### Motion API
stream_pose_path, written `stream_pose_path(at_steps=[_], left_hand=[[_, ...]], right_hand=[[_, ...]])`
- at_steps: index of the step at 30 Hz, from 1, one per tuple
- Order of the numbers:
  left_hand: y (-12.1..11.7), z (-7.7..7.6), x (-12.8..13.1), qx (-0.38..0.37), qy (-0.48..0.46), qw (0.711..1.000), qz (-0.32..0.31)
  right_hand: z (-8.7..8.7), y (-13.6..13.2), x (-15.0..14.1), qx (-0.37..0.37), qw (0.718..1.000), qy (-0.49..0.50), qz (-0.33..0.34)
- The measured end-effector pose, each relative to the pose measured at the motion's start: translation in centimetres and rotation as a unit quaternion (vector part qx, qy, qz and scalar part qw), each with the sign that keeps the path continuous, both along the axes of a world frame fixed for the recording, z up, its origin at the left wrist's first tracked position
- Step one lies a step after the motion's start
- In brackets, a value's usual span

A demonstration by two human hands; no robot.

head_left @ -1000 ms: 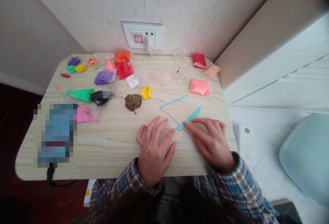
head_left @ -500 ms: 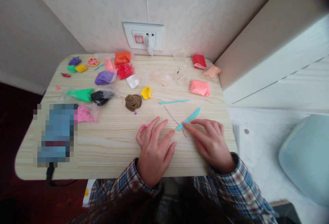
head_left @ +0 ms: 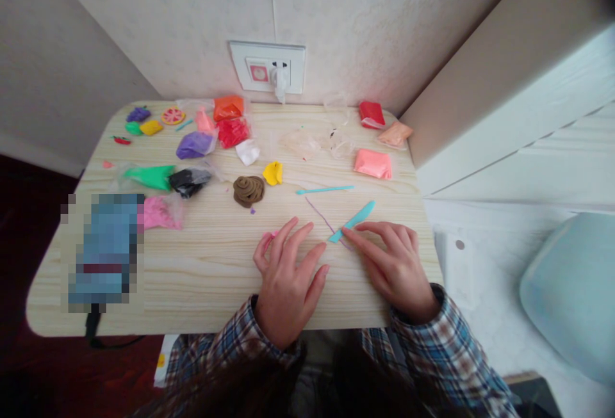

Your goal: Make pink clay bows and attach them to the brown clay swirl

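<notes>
A light-blue plastic clay knife point(head_left: 361, 214) lies slantwise across a thin purple clay strand point(head_left: 319, 212) on the table. With its index fingertip pressed on the knife near the lower end, my right hand point(head_left: 394, 263) grips it low against the tabletop; the thumb is mostly hidden. My left hand point(head_left: 291, 275) rests just left of the knife, fingers spread and holding nothing visible. Beside its outer fingers shows a small pink piece point(head_left: 273, 234), partly covered. Above the strand lies a thin blue modelling stick point(head_left: 325, 190).
On the wooden table point(head_left: 202, 283) sit a brown clay coil point(head_left: 248, 191), a yellow clay lump point(head_left: 273, 173) and several bagged clays, including a salmon packet point(head_left: 373, 164). Small clay fruits point(head_left: 151, 127) lie back left. A pixelated phone-like object point(head_left: 108, 245) with a cable is at left.
The lower end of the purple strand has shifted slightly up and to the right, toward my right fingers. Both hands and the knife stay nearly in place.
</notes>
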State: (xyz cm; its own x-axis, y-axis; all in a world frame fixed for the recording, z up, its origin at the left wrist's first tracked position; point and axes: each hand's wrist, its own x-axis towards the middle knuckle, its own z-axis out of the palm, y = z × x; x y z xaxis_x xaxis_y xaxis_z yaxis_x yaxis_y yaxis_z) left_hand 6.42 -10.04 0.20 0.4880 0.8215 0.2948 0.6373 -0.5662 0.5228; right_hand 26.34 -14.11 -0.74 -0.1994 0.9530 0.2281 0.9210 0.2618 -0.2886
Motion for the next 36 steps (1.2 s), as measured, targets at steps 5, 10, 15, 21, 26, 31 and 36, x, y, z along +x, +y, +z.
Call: stream_pose_path(at_steps=[5,10,15,21,26,31,36], left_hand=[[-0.1,0.1,0.0,-0.006,-0.007,1.000,-0.001],[0.0,0.1,-0.1,-0.013,-0.004,1.000,-0.001],[-0.1,0.0,-0.1,-0.005,-0.006,1.000,0.002],[-0.1,0.0,0.0,-0.007,-0.009,1.000,-0.001],[-0.1,0.0,-0.1,-0.001,-0.006,1.000,-0.001],[-0.1,0.0,-0.1,-0.002,-0.010,1.000,-0.002],[0.0,0.0,0.0,0.002,-0.021,1.000,0.003]], right_hand=[[-0.1,-0.1,0.1,0.018,1.000,0.007,-0.013],[-0.3,-0.2,0.3,0.034,0.999,0.016,-0.039],[-0.5,-0.2,0.1,0.024,0.999,0.022,-0.034],[-0.5,0.7,0.1,0.010,0.999,0.035,-0.036],[-0.4,3.5,1.2,-0.019,0.996,0.090,-0.014],[-0.2,5.0,1.8,-0.056,0.993,0.105,0.016],[-0.3,4.6,1.8,-0.045,0.992,0.116,0.004]])
